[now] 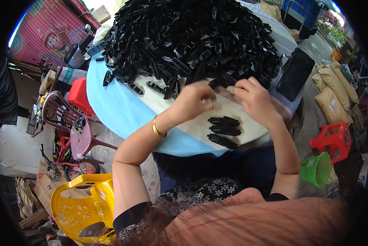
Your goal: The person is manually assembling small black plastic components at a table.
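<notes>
A heap of small black plastic clip-like parts [192,37] covers the far side of a cloth-covered table [118,106]. At the near edge of the heap, my left hand [192,100] is curled closed, its fingertips blurred by motion. Just to its right, the fingers of my right hand [255,100] are bent together in a pinch. Whatever either hand holds is too hidden or smeared to name. Below and between the hands, several long black parts [224,130] lie side by side on the pale cloth. A few loose parts [154,86] rest left of my left hand.
A black phone-like slab [295,74] lies at the table's right. A yellow plastic chair [83,205] and a mauve chair [75,123] stand at left. On the right are a red stool [331,141], a green bucket [316,169] and brown sacks [333,102].
</notes>
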Available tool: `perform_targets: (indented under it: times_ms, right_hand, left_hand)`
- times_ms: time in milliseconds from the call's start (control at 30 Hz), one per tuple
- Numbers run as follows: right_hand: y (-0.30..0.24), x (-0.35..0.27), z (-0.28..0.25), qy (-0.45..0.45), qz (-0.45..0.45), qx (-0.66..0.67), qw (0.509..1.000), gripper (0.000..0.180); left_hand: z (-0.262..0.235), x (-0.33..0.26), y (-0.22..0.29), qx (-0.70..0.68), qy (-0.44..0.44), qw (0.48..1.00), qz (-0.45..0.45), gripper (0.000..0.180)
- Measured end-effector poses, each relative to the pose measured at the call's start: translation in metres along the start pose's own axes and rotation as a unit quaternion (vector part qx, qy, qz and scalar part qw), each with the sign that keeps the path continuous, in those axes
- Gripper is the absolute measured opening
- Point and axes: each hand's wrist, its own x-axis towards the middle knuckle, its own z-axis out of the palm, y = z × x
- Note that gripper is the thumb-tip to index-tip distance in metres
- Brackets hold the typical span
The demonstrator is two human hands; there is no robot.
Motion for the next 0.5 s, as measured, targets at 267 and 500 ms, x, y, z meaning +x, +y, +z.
perform_targets:
  times_ms: [267, 500]
  right_hand:
    - [0.014, 0.014, 0.016, 0.017, -0.076, -0.212, 0.974, 0.015]
    - [-0.002, 0.001, 0.013, 0.062, 0.138, 0.286, 0.946, 0.035]
  left_hand:
    - [0.005, 0.002, 0.005, 0.003, -0.013, 0.994, -0.110, 0.046]
    - [0.014, 0.001, -0.018, 0.051, 0.022, 0.996, 0.075, 0.039]
